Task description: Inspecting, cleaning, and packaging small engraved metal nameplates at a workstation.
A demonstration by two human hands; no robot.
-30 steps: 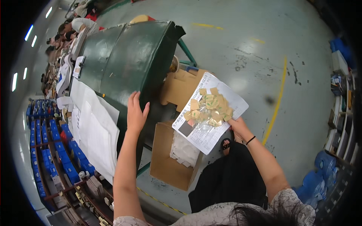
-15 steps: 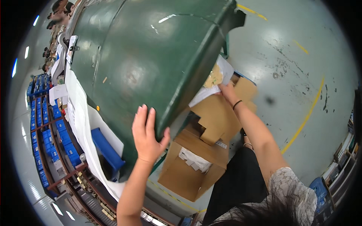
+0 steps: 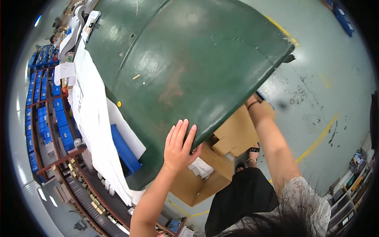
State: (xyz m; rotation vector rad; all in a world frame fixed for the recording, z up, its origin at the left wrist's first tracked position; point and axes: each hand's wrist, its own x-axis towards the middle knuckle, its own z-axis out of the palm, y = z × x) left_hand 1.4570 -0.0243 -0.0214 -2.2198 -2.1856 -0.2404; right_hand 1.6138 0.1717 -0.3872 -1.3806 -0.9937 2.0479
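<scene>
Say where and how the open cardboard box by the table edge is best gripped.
Pinch the box probably by its rim nearest the person's legs, coming from above: the top is open and that rim exposed, while the green table hides part of the opposite side.

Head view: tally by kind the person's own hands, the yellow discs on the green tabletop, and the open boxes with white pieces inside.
Hands: 2, left hand and right hand (mostly hidden)
Yellow disc: 1
Open box with white pieces: 1
Total: 4
</scene>
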